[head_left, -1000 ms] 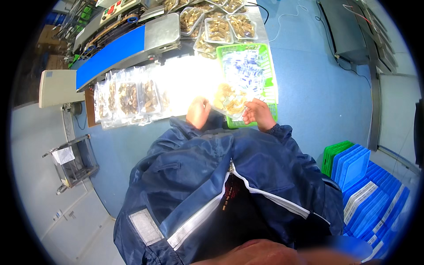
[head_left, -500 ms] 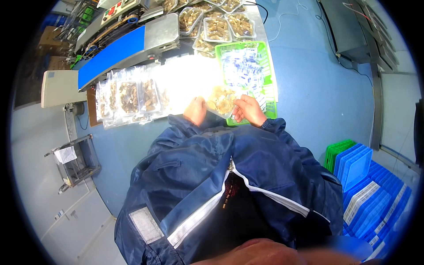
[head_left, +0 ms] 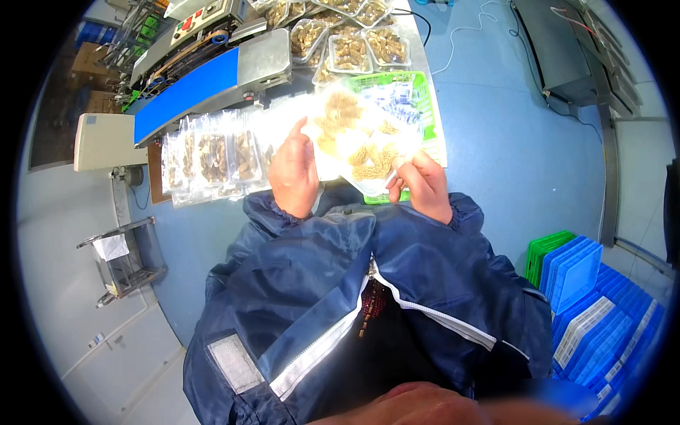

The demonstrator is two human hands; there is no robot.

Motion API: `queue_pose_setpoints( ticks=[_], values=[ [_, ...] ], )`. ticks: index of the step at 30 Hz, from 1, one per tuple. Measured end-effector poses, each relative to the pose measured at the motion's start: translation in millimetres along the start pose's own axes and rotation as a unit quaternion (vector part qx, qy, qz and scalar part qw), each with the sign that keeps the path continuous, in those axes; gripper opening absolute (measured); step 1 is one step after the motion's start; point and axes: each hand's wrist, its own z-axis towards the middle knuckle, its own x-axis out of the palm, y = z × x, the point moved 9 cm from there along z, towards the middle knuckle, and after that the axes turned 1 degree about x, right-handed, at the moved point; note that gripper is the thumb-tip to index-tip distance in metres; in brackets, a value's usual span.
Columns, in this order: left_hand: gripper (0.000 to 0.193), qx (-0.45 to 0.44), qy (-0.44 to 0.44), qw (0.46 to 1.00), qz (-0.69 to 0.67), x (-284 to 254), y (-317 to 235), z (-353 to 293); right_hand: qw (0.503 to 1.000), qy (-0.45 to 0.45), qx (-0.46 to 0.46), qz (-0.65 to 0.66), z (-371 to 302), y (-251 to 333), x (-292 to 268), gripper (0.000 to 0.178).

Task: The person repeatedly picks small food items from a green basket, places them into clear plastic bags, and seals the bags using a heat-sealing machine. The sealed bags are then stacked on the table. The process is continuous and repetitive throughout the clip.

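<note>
A clear plastic tray of dried morels is raised in front of me, tilted and washed out by glare. My right hand grips its near right corner between thumb and fingers. To the left of the tray is my left hand, its fingers stretched upward and apart from the tray, holding nothing that I can see. Behind the tray, partly covered by it, stands a green basket with small blue-and-white packets. Flat clear bags of mushroom trays lie in an overlapping row left of my left hand.
More filled mushroom trays are piled at the table's far end. A machine with a blue conveyor belt runs along the left. Stacked blue crates stand on the floor at right, and a metal frame stand at left.
The tray has come up closer to me and now looks larger, covering more of the basket. My left hand has moved left, away from the tray; my right hand still grips it.
</note>
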Motion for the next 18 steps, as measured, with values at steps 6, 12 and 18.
queue_pose_setpoints(
  ticks=[6,12,18],
  values=[
    [0.007,-0.343,0.034,0.829,-0.440,129.7,121.4,-73.0,0.998,-0.026,0.047,0.021,32.8,-93.9,-21.3,0.020],
    [0.011,-0.498,0.144,0.716,-0.467,178.5,131.1,-139.3,0.991,-0.052,0.124,-0.009,30.6,-136.3,-40.2,0.020],
    [0.041,-0.528,0.102,0.721,-0.436,167.6,146.7,-142.8,0.992,-0.004,0.124,-0.022,30.0,-136.4,-43.0,0.022]
  ],
)
